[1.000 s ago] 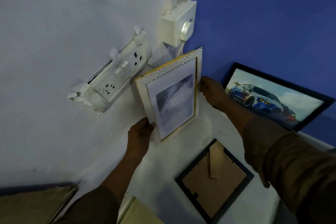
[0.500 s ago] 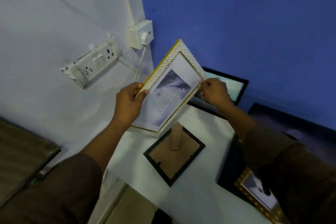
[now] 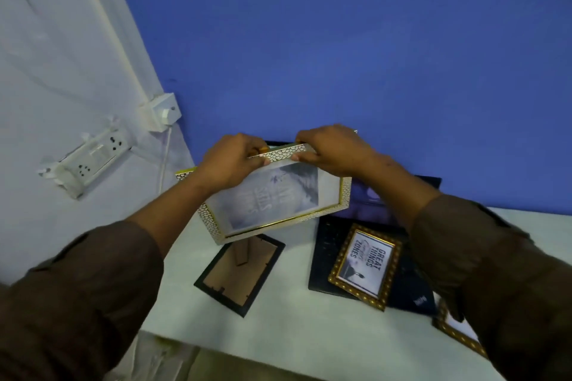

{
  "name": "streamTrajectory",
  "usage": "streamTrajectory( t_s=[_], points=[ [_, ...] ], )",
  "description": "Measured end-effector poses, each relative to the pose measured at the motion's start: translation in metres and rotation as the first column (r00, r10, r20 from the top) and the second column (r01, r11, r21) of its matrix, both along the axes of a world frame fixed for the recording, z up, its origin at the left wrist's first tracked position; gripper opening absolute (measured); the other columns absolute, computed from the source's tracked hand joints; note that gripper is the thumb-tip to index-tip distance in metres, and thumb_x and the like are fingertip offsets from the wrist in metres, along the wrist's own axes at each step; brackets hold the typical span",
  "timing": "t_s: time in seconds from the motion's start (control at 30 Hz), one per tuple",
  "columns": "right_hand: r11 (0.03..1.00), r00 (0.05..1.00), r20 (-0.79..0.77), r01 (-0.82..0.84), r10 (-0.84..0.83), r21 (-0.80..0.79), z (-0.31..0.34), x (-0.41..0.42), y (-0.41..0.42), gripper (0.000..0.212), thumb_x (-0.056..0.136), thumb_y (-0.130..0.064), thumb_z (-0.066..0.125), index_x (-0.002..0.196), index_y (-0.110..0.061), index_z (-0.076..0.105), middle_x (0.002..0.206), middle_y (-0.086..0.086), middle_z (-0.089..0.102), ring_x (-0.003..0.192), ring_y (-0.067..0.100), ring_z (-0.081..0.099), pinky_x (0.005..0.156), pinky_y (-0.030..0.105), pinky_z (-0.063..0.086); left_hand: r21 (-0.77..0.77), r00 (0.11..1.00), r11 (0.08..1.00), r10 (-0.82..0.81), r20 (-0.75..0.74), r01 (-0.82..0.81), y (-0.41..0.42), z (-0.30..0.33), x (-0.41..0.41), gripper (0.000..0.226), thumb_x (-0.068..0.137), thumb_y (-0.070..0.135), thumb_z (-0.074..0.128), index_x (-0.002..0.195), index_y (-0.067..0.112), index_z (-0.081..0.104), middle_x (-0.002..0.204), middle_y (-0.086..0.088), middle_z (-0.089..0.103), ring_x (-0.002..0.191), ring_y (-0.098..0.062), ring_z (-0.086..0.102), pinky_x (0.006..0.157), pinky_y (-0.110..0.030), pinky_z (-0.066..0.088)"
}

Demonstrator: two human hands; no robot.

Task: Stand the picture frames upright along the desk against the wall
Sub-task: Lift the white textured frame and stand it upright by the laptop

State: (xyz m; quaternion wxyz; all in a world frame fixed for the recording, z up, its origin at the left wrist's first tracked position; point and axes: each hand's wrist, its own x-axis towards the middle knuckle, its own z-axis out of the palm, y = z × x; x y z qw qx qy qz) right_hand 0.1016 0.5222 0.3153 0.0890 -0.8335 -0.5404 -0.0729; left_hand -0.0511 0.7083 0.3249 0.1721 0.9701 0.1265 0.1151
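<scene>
Both of my hands hold a white pebbled frame with gold trim in the air above the white desk. My left hand and my right hand grip its far long edge, and the frame tilts toward me, picture side up. Beneath it a black frame lies face down with its cardboard stand showing. To the right, a gold ornate frame with printed words lies flat on a dark laptop. Another gold frame peeks out under my right sleeve.
The blue wall runs behind the desk and meets a white wall at the left corner. A socket strip and a small white box with a cable hang on the white wall. A dark framed picture leans behind the held frame.
The white frame has been lifted away from the corner, turned to landscape and carried right, over the desk. Both hands shifted to its far edge. My view swung right.
</scene>
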Motion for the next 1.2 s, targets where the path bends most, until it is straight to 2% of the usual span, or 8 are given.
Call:
streamTrajectory(
  t_s=[0.13, 0.3, 0.4, 0.5, 0.6, 0.7, 1.03, 1.2],
  points=[
    [0.984, 0.994, -0.030, 0.112, -0.109, 0.137, 0.004, -0.015, -0.039, 0.038, 0.097, -0.056, 0.049, 0.101, -0.022, 0.065, 0.091, 0.001, 0.072, 0.087, 0.025, 0.064, 0.077, 0.034, 0.032, 0.032, 0.998, 0.998, -0.062, 0.032, 0.061, -0.029, 0.007, 0.001, 0.020, 0.090, 0.042, 0.066, 0.107, 0.033, 0.072, 0.101, 0.006, 0.075, 0.095, -0.021, 0.068, 0.081, -0.042, 0.057],
    [0.882, 0.937, -0.143, 0.348, -0.319, 0.318, -0.002, -0.028, -0.089, 0.043, 0.095, -0.060, 0.050, 0.095, -0.020, 0.066, 0.087, 0.002, 0.073, 0.084, 0.025, 0.064, 0.088, 0.039, 0.036, -0.001, 0.858, 0.995, -0.089, 0.506, 0.104, -0.061, 0.000, -0.009, 0.024, 0.095, 0.034, 0.061, 0.114, 0.022, 0.069, 0.110, 0.004, 0.076, 0.102, -0.020, 0.069, 0.085, -0.037, 0.055],
    [0.766, 0.855, -0.286, 0.516, -0.433, 0.384, -0.010, -0.029, -0.128, 0.046, 0.094, -0.060, 0.051, 0.089, -0.018, 0.067, 0.083, 0.003, 0.071, 0.083, 0.027, 0.065, 0.085, 0.042, 0.043, -0.047, 0.807, 0.984, -0.114, 0.579, 0.172, -0.085, -0.016, -0.020, 0.025, 0.099, 0.029, 0.057, 0.119, 0.017, 0.068, 0.120, 0.000, 0.071, 0.110, -0.018, 0.064, 0.092, -0.035, 0.050],
    [0.638, 0.760, -0.397, 0.649, -0.515, 0.415, -0.015, -0.028, -0.165, 0.050, 0.093, -0.062, 0.050, 0.088, -0.015, 0.068, 0.085, 0.005, 0.071, 0.085, 0.030, 0.065, 0.083, 0.047, 0.050, -0.218, 0.855, 0.958, -0.049, 0.516, 0.187, -0.105, -0.042, -0.021, 0.016, 0.099, 0.027, 0.058, 0.103, 0.018, 0.071, 0.100, 0.003, 0.073, 0.091, -0.011, 0.065, 0.077, -0.029, 0.053],
    [0.511, 0.652, -0.547, 0.755, -0.525, 0.410, -0.020, -0.027, -0.201, 0.055, 0.090, -0.068, 0.049, 0.087, -0.016, 0.067, 0.087, 0.004, 0.072, 0.085, 0.029, 0.067, 0.081, 0.052, 0.052, -0.544, 0.995, 0.837, -0.013, 0.100, 0.066, -0.122, -0.071, -0.007, 0.014, 0.097, 0.027, 0.062, 0.088, 0.018, 0.069, 0.093, -0.005, 0.076, 0.084, -0.016, 0.072, 0.082, -0.039, 0.057],
    [0.440, 0.576, -0.637, 0.813, -0.513, 0.381, -0.023, -0.020, -0.234, 0.058, 0.089, -0.068, 0.050, 0.084, -0.012, 0.066, 0.081, 0.005, 0.070, 0.082, 0.030, 0.068, 0.079, 0.052, 0.054, -0.750, 0.973, 0.657, -0.109, -0.202, -0.082, -0.145, -0.093, 0.007, 0.016, 0.098, 0.028, 0.060, 0.099, 0.014, 0.069, 0.112, -0.012, 0.074, 0.097, -0.024, 0.072, 0.095, -0.043, 0.051],
    [0.373, 0.484, -0.811, 0.855, -0.329, 0.359, -0.034, 0.037, -0.379, 0.065, 0.085, -0.068, 0.050, 0.082, -0.004, 0.053, 0.087, 0.025, 0.063, 0.073, 0.028, 0.061, 0.065, 0.039, 0.045, -0.944, 0.999, 0.329, -0.046, 0.008, 0.023, -0.280, -0.094, 0.093, 0.025, 0.100, 0.016, 0.059, 0.124, 0.009, 0.063, 0.110, -0.015, 0.070, 0.088, -0.028, 0.067, 0.080, -0.039, 0.059],
    [0.512, 0.560, -0.723, 0.794, -0.405, 0.328, -0.044, 0.067, -0.435, 0.046, 0.099, -0.056, 0.039, 0.104, -0.015, 0.060, 0.101, 0.011, 0.066, 0.096, 0.033, 0.065, 0.084, 0.050, 0.057, -0.931, 0.999, 0.362, -0.028, 0.034, 0.042, -0.325, -0.090, 0.126, 0.024, 0.098, 0.012, 0.062, 0.121, 0.004, 0.064, 0.098, -0.012, 0.072, 0.069, -0.019, 0.070, 0.073, -0.033, 0.063]
  ],
)
